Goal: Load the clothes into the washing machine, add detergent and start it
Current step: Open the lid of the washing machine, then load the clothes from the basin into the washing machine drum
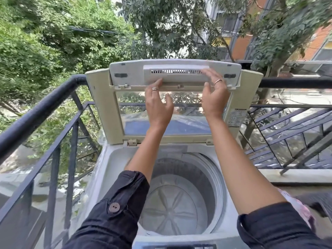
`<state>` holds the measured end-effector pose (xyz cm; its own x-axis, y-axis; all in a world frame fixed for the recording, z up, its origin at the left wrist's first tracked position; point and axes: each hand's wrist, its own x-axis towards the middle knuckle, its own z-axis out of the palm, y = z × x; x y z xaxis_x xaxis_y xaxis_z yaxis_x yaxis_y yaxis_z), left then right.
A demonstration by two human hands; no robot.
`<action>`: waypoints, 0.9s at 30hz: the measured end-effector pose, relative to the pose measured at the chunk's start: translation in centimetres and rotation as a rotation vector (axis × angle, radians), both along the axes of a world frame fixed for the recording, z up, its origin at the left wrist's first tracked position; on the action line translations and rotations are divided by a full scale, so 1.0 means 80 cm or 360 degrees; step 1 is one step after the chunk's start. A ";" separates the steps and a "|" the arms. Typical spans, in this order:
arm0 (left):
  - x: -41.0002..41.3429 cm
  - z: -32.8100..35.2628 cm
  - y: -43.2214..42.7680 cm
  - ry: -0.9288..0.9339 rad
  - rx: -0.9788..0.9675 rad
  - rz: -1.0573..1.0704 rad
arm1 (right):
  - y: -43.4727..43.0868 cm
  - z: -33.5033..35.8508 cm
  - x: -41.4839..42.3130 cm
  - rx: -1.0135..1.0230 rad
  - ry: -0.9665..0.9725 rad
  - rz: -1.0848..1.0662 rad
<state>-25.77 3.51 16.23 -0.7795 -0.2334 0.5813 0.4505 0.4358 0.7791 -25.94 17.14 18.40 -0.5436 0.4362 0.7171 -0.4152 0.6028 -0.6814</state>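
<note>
Top-loading washing machine (115, 159), pale grey body, set on a balcony against a dark metal railing (41, 106). Lid (100, 108): cream frame with a clear window panel, folded and raised upright at the back of the machine, its upper grey section carrying a slotted vent strip (177, 71). Drum (179, 200): open to view from above, perforated wall, ribbed pulsator disc at the bottom, nothing lying inside. Control panel (172, 246): a sliver only at the lower frame edge, markings too small to read. Left hand (158, 103): raised to the lid, fingers spread, fingertips touching the lower edge of the vent strip, thumb held apart; a ring on one finger. Right hand (215, 94): raised beside it, fingers laid flat over the right end of the vent strip, thumb held apart, a ring on one finger (neither hand is closed around anything; both rest open against the lid). Sleeves (115, 209): dark fabric, pushed up to the elbows, a brown button on the left one. Patterned pink-and-white cloth (296, 207): partly visible to the right of the machine, behind the right forearm, mostly hidden. Label (235, 117): printed sticker on the right side of the lid frame, text unreadable. Surroundings: green trees (45, 42) beyond the railing, an orange-and-white building (242, 44) at upper right.
</note>
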 end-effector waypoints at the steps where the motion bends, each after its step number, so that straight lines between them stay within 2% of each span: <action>1: 0.003 -0.001 -0.001 -0.0039 -0.0001 -0.0036 | 0.000 -0.001 0.003 -0.0018 0.0028 -0.0032; 4: 0.017 -0.001 0.000 -0.0135 -0.0012 -0.0098 | 0.003 -0.007 0.014 -0.0056 0.0008 -0.0020; 12: 0.031 -0.021 -0.003 -0.0054 -0.0103 -0.0122 | 0.008 -0.023 0.037 0.0041 -0.0248 0.0099; 17: 0.043 -0.031 0.001 -0.0054 0.0084 -0.0038 | 0.013 -0.036 0.048 0.0034 -0.0305 0.0081; 21: 0.057 -0.053 0.010 -0.0214 0.0228 0.0008 | 0.022 -0.055 0.061 -0.0047 -0.0412 0.0082; 27: 0.080 -0.090 0.039 -0.0466 0.0188 -0.0042 | 0.048 -0.096 0.089 -0.0161 -0.0617 0.0038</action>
<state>-19.37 6.65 9.06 -0.9164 -0.2634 0.3015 0.2096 0.3260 0.9219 -18.78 20.94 10.75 -0.7763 0.4780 0.4110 -0.1290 0.5177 -0.8458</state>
